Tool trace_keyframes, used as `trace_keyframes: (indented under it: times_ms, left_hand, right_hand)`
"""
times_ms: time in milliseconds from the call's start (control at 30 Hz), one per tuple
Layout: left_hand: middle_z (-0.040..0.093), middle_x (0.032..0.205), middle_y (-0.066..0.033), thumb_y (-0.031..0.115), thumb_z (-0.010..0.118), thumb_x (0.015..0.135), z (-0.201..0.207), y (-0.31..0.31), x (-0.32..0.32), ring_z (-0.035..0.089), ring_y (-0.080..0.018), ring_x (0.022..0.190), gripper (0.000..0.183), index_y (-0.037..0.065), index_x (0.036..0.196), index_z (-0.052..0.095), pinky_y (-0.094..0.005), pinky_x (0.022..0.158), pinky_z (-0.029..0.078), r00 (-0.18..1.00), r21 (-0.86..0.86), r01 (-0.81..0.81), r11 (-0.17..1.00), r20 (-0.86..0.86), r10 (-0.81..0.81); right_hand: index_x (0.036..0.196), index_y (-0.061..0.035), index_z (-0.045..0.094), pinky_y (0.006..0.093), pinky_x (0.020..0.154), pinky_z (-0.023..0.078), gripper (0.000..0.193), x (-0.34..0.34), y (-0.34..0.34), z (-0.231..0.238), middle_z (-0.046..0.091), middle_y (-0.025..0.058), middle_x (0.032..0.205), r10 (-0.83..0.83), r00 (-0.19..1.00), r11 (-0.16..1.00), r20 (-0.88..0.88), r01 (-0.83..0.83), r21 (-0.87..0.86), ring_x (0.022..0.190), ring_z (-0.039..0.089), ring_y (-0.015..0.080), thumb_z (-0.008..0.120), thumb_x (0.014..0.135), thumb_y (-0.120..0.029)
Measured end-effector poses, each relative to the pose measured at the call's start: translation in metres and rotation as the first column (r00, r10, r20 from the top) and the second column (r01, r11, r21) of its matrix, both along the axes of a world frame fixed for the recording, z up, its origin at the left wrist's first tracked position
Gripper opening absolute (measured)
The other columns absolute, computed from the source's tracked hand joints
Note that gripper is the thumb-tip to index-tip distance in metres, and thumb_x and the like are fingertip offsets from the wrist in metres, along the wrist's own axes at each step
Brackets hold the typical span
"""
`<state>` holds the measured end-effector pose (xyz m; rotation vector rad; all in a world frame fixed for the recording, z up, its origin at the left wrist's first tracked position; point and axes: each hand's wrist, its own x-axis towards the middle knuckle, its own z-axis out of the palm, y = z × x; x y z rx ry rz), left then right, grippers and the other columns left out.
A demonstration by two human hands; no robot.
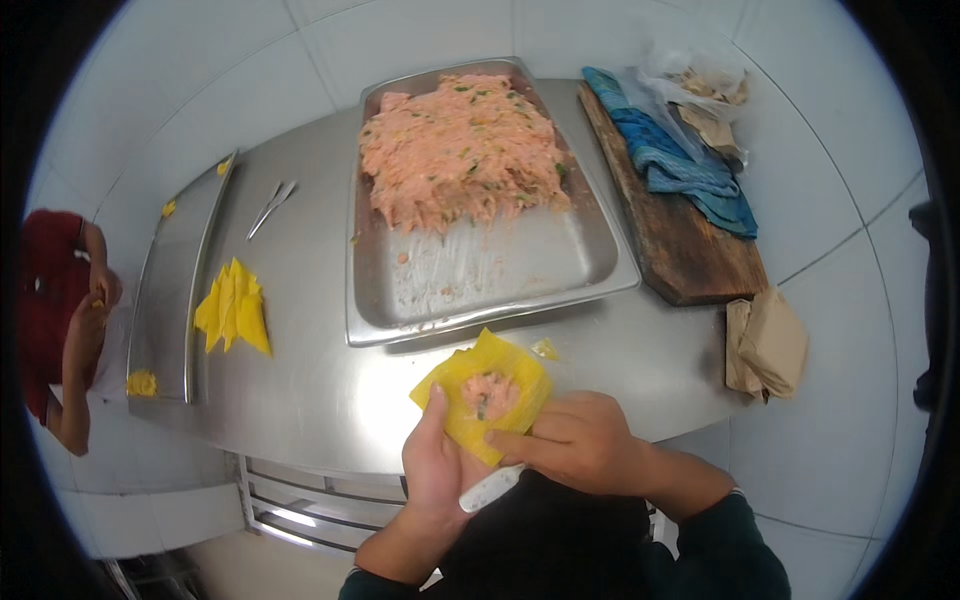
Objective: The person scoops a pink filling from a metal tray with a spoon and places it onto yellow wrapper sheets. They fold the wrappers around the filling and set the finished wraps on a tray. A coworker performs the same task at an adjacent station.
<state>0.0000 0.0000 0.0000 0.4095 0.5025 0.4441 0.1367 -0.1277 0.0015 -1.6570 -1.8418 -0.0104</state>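
My left hand [432,462] cups a square yellow wrapper [463,428] from below, thumb over its left edge. On the wrapper's middle sits a small mound of pink filling [491,396] with green bits. My right hand [580,440] is closed at the wrapper's lower right edge, a finger pressing the near corner. Out of its grip, toward my left wrist, sticks the white, smeared flat end of a utensil [491,488]; the rest is hidden. Beyond both hands, a deep steel pan [500,292] holds a large heap of pink minced filling [460,150] at its far end.
To the left lie a stack of yellow wrappers [233,308], metal tongs [270,210] and a steel tray [165,310] with yellow pieces. A person in red [60,300] works beyond it. Rightward are a wooden board [690,255], blue cloth [680,170], plastic bag [700,70] and brown paper package [768,345].
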Motion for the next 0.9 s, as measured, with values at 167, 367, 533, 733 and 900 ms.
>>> trace_keyframes:
  times_ms: [167,367,533,733,900]
  left_hand:
    - [0.054,0.140,-0.0163,0.047,0.033,0.109,-0.015,-0.007,-0.007,0.052,-0.0314,0.132,0.057,0.002,0.143,0.043,-0.0479,0.113,0.042,0.996,0.085,0.082,0.993,0.019,-0.083]
    - [0.055,0.139,-0.0138,0.029,0.058,0.104,-0.023,-0.027,-0.007,0.056,-0.0270,0.128,0.048,0.002,0.141,0.044,-0.0434,0.110,0.045,0.984,0.512,0.133,0.849,0.032,-0.173]
    - [0.059,0.136,-0.0140,0.014,0.071,0.096,-0.022,-0.029,-0.006,0.058,-0.0251,0.125,0.051,-0.001,0.139,0.047,-0.0407,0.109,0.045,0.988,0.499,0.126,0.858,-0.138,-0.065]
    - [0.063,0.129,-0.0138,0.009,0.073,0.093,-0.024,-0.032,-0.008,0.061,-0.0227,0.120,0.046,-0.002,0.133,0.053,-0.0364,0.105,0.046,0.995,0.528,0.085,0.845,-0.091,-0.043]
    - [0.070,0.120,-0.0126,0.006,0.077,0.088,0.012,0.009,-0.030,0.066,-0.0203,0.112,0.041,0.001,0.126,0.062,-0.0332,0.100,0.050,0.943,0.765,0.279,0.580,-0.105,-0.316]
  right_hand:
    - [0.101,-0.0115,0.073,0.0322,0.058,0.049,0.027,0.006,0.004,-0.002,0.060,0.0033,0.075,0.044,0.977,0.980,-0.208,-0.001,0.200,0.066,0.064,0.0193,0.079,0.075,-0.012]
    - [0.100,-0.0031,0.070,0.0334,0.053,0.048,0.023,0.001,-0.005,0.008,0.060,0.0093,0.076,-0.276,0.842,0.934,-0.464,0.348,0.077,0.062,0.062,0.0239,0.078,0.079,-0.005]
    - [0.098,-0.0022,0.072,0.0271,0.051,0.037,0.020,-0.008,-0.001,0.006,0.053,0.0046,0.069,-0.321,0.635,0.899,-0.703,0.437,-0.016,0.057,0.047,0.0104,0.081,0.080,-0.005]
    - [0.083,0.0002,0.070,0.0296,0.050,0.034,0.015,-0.003,-0.002,0.002,0.048,0.0055,0.062,-0.261,0.556,0.947,-0.789,0.306,-0.097,0.055,0.043,0.0126,0.078,0.087,-0.012]
    - [0.095,-0.0096,0.076,0.0302,0.051,0.041,0.016,0.011,-0.017,0.033,0.056,0.0056,0.066,-0.188,0.816,0.982,-0.547,0.154,-0.108,0.053,0.053,0.0183,0.077,0.080,-0.005]
